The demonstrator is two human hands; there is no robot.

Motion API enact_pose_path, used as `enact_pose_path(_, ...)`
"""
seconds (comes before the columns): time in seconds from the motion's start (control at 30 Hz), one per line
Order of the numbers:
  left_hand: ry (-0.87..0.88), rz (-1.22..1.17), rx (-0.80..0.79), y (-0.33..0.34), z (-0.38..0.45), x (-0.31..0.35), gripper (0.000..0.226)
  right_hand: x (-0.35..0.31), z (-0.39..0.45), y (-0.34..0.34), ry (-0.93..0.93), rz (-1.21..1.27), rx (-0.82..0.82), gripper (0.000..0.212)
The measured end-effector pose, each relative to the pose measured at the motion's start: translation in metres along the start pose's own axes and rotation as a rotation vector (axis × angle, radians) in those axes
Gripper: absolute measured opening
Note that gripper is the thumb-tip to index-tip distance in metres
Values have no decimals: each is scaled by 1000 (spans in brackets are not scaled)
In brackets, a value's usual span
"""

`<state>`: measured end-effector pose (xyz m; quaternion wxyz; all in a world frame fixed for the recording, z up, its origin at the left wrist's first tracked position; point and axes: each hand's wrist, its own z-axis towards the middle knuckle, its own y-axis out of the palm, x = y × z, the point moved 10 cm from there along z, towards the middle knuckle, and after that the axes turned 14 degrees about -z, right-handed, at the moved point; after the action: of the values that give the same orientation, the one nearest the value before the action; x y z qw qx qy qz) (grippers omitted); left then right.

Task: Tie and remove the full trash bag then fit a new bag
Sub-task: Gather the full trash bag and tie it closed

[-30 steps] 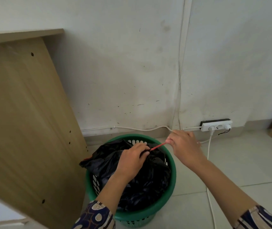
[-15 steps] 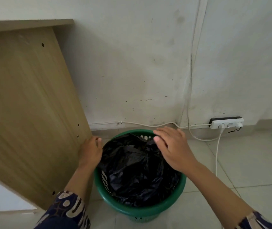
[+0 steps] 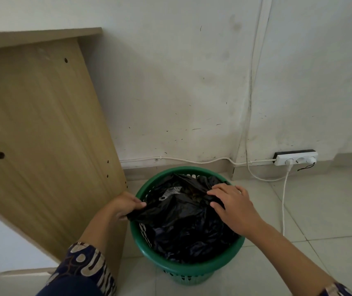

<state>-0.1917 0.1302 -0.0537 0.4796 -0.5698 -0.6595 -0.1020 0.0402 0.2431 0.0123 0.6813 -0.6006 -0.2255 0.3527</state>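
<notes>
A green plastic basket (image 3: pixel 192 268) stands on the tiled floor against the wall. A crumpled black trash bag (image 3: pixel 183 227) fills it, with some rubbish showing at its open top. My left hand (image 3: pixel 126 205) pinches the bag's left edge at the basket rim. My right hand (image 3: pixel 230 201) grips a fold of the bag on the right side, fingers curled into the plastic. No red tie is visible.
A wooden desk side panel (image 3: pixel 42 135) stands close on the left of the basket. A white power strip (image 3: pixel 295 158) sits at the wall base on the right, with white cables (image 3: pixel 284 199) trailing over the floor tiles.
A second ago my hands held a red strip over the bag. They then spread apart, and now each hand grips an edge of the black bag.
</notes>
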Motion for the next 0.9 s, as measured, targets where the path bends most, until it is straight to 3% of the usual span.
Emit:
enact_pose_path(0.17, 295, -101, 265, -32, -13, 41, 19, 1, -3, -1, 17, 22, 23, 36)
enact_pose_path(0.27, 444, 35, 318, -37, -28, 67, 16, -11, 3, -15, 37, 63, 108, 58)
enact_pose_path(0.37, 479, 210, 360, -37, -42, 83, 16, -44, 15, -27, -46, 75, 197, 59)
enact_pose_path(0.43, 471, 201, 331, -36, -47, 89, 17, -70, 24, -24, -105, 130, 138, 56)
enact_pose_path(0.53, 478, -106, 171, -33, -55, 97, 11, -96, 38, -11, -121, 276, 18, 52)
enact_pose_path(0.73, 654, -380, 30, -26, -85, 120, 13, -115, 53, 2, -5, 544, -8, 66)
enact_pose_path(0.83, 717, -452, 54, -26, -94, 126, 12, -117, 56, 0, 42, 680, 6, 58)
enact_pose_path(0.9, 745, -461, 134, -32, -98, 129, 16, -119, 57, -4, 38, 717, 55, 42)
